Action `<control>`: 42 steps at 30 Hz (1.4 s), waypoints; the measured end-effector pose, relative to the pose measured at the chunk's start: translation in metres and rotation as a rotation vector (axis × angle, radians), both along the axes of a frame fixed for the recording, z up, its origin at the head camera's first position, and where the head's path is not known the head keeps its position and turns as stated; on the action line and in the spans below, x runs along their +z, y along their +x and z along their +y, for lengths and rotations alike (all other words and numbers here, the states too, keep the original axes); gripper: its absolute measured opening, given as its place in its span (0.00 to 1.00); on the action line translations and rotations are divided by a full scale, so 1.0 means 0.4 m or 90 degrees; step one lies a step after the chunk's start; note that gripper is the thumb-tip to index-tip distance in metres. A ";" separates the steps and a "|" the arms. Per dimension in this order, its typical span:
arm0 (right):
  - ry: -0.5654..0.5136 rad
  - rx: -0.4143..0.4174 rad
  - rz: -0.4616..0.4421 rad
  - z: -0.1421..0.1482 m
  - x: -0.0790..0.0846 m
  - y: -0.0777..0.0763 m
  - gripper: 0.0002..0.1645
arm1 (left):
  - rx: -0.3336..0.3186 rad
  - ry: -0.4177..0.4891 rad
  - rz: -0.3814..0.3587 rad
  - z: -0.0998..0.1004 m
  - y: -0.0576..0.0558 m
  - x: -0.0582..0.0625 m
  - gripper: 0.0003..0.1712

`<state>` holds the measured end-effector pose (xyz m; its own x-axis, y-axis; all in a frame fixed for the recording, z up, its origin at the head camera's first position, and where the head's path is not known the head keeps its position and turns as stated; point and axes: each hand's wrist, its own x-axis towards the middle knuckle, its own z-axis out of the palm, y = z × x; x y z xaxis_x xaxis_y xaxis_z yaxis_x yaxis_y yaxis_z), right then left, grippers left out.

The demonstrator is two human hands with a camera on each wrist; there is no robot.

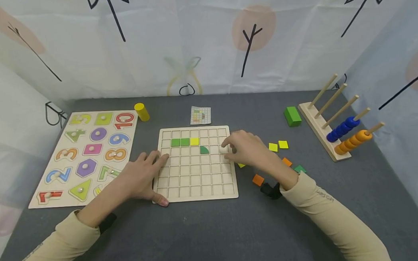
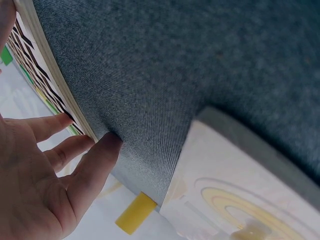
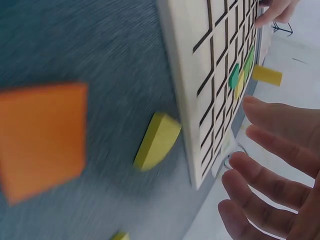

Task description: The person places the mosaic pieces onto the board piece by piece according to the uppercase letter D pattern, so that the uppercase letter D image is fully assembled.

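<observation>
A wooden grid board [image 1: 197, 179] lies flat in the head view. On its upper rows sit green square tiles [image 1: 179, 142], a yellow square tile [image 1: 194, 141] and a green quarter-round tile [image 1: 204, 150]. My left hand [image 1: 140, 176] rests along the board's left side, thumb at the near corner, fingertips at the edge. Over the right side hovers my right hand [image 1: 247, 147], its fingers loosely bent; the right wrist view shows nothing between them. A yellow rounded piece [image 3: 157, 141] lies right by the board's edge, and an orange square [image 3: 42, 140] is farther out.
Left of the board is a number-and-shape puzzle [image 1: 59, 186], with a yellow cylinder [image 1: 142, 112] at its far corner. A small pattern card [image 1: 200, 115] lies behind the board. Loose yellow tiles [image 1: 283, 144], a green block [image 1: 292, 116] and a peg stacker [image 1: 318, 129] stand right.
</observation>
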<state>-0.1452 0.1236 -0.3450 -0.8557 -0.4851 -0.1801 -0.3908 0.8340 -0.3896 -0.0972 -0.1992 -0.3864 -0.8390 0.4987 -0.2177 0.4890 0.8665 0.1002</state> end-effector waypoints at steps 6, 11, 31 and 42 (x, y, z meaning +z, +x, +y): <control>0.022 -0.016 0.005 0.070 0.007 0.014 0.19 | 0.003 -0.003 -0.003 0.002 0.000 0.002 0.79; 0.037 -0.023 0.004 0.128 0.003 0.026 0.20 | 0.004 -0.003 -0.005 0.002 -0.002 0.001 0.79; 0.084 -0.060 -0.017 0.237 -0.032 0.061 0.19 | 0.009 -0.003 -0.007 0.000 -0.002 -0.001 0.79; 0.088 -0.072 -0.018 0.241 -0.039 0.063 0.22 | 0.008 0.000 -0.008 0.000 -0.001 0.001 0.79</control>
<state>-0.1200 0.2199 -0.3607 -0.8971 -0.3544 -0.2640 -0.2813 0.9187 -0.2772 -0.0974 -0.1993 -0.3859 -0.8422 0.4885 -0.2281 0.4770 0.8724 0.1068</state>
